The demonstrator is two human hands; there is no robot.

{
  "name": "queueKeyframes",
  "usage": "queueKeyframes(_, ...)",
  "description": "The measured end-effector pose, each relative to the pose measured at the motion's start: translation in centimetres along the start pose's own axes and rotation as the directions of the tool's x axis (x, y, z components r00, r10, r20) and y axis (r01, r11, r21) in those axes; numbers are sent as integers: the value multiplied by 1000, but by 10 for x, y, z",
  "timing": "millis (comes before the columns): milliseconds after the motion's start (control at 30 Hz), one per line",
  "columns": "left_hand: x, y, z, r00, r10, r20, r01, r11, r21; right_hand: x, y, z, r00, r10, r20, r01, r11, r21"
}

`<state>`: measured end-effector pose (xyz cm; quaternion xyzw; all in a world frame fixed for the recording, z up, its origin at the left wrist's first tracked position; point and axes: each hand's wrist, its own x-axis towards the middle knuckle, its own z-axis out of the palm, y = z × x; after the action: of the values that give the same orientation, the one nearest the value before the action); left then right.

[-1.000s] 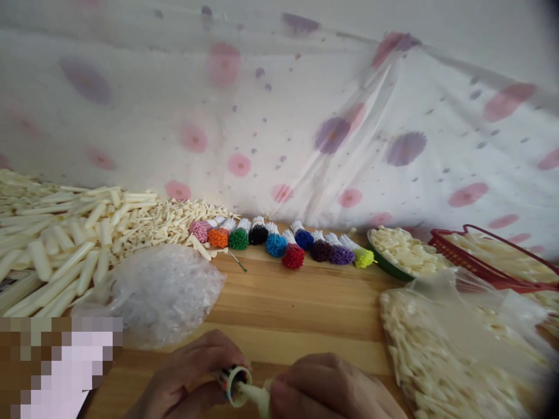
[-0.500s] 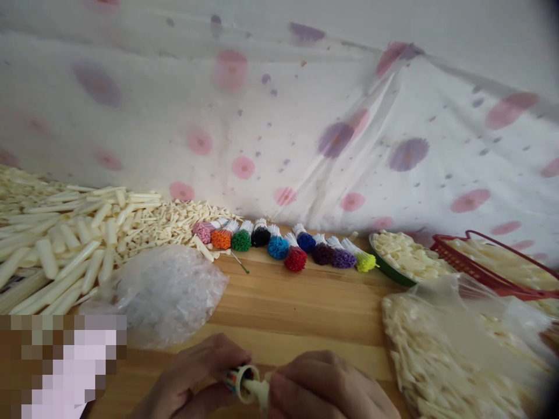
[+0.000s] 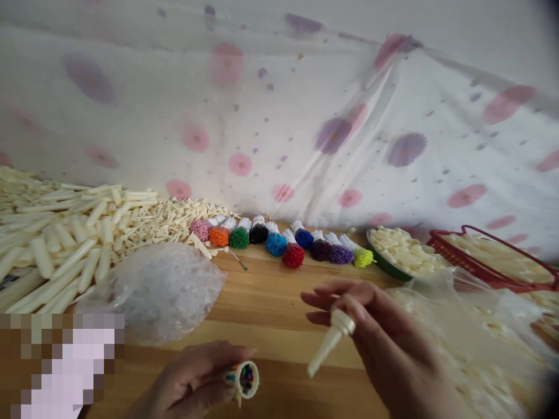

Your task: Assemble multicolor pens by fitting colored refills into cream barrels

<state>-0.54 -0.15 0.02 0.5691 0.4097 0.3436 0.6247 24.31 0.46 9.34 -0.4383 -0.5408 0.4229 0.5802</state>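
Floral plastic sheeting (image 3: 279, 116) hangs behind a wood-grain tabletop (image 3: 257, 299), with a row of colour-tipped bundles (image 3: 293, 250) near the back. Left hand (image 3: 196, 378) has thumb and fingers pinched around a short cream tube (image 3: 238, 383), open mouth showing, coloured tips inside. Right hand (image 3: 384, 329) has a cream cone-shaped plug (image 3: 331, 342) pinched by its wide end, other fingers sorta loosely spread. Plug's narrow end angles down-left, clear of the tube. Cloudy plastic bag (image 3: 168, 291) sits left, red basket (image 3: 449, 254) far right.
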Motion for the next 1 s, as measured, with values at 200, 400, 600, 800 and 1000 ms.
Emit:
queueKeyframes(200, 6, 9, 3, 996, 47, 74, -37, 990, -134, 27, 44, 13, 881, 359, 309, -472, 714, 517)
queueKeyframes(400, 5, 10, 0, 996, 52, 77, -45, 995, -88, 10, 30, 27, 814, 425, 396, -571, 712, 408)
queueKeyframes(600, 3, 10, 0, 995, 70, 70, -70, 997, -11, -8, 13, 32, 915, 125, 384, 43, 915, -402)
queueKeyframes(800, 4, 10, -1, 984, 163, 72, -170, 980, 99, -11, 14, 36, 874, 119, 470, 165, 839, -518)
queueKeyframes(1000, 5, 7, 1, 974, 199, 109, -213, 967, 140, -14, 18, 32, 876, 70, 477, 205, 842, -499)
